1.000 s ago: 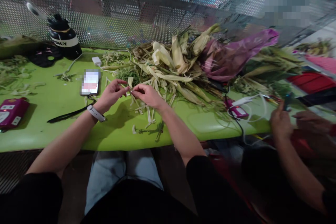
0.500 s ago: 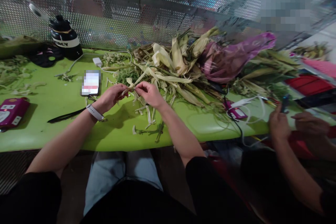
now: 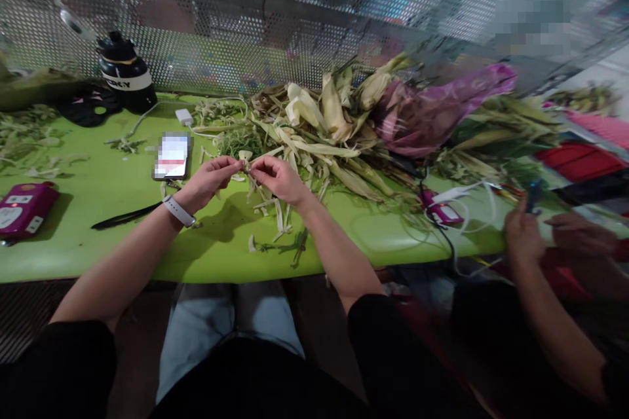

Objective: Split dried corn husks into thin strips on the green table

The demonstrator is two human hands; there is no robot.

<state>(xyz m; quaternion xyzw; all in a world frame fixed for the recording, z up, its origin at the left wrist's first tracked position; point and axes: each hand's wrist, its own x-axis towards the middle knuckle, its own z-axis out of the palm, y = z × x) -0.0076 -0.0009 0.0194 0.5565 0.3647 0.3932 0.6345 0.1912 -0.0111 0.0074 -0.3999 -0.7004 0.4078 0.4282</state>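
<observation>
My left hand [image 3: 215, 178] pinches a small pale strip of corn husk [image 3: 245, 156] between thumb and fingertips. Meeting it from the other side, my right hand [image 3: 280, 178] is closed in a pinch on the same strip. The fingertips nearly touch, and part of the strip is hidden by them. Just beyond my hands lie a bunch of thin green shreds [image 3: 240, 143] and a big heap of dried corn husks [image 3: 322, 119]. Loose husk scraps [image 3: 281, 217] lie on the green table top [image 3: 221, 255] below my right hand.
Left of my hands lie a phone [image 3: 171, 156], a black strap [image 3: 128, 215] and a magenta power socket [image 3: 25, 209]. A dark bottle [image 3: 126, 75] stands at the back. Rightward are a purple plastic bag [image 3: 417, 114], white cables [image 3: 459, 193] and a co-worker's hand [image 3: 523, 232] holding something bluish.
The longer husk strip between my hands now shows only as a small piece at my fingertips. My left fingers have straightened into a pinch, and both hands stay in nearly the same place.
</observation>
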